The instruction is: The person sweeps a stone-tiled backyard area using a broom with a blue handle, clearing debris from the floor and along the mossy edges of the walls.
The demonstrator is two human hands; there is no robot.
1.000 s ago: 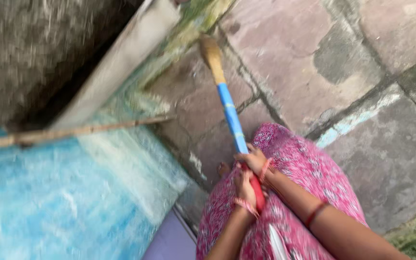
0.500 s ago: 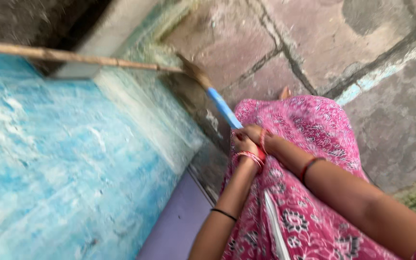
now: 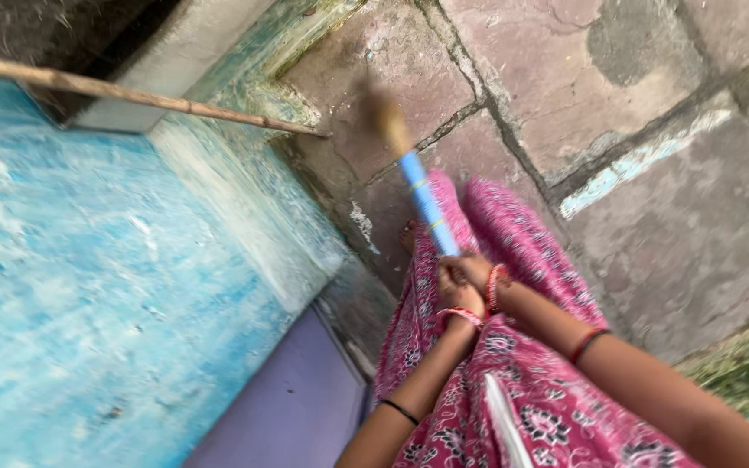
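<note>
Broom (image 3: 422,198) handle sits clamped in both my hands, left hand (image 3: 457,295) just behind right hand (image 3: 477,270), bristles on the stone floor (image 3: 652,217).

Soft, even daylight fills the scene, with no hard shadows or glare on the stone floor (image 3: 635,199). Motion blur smears most of the picture: the blue wall (image 3: 106,295) is streaked, and the broom (image 3: 409,173) head dissolves into a tan smudge. The pink patterned dress (image 3: 522,407) and the hands (image 3: 465,282) are sharper, though still slightly soft. The upper left corner is dark.
</note>
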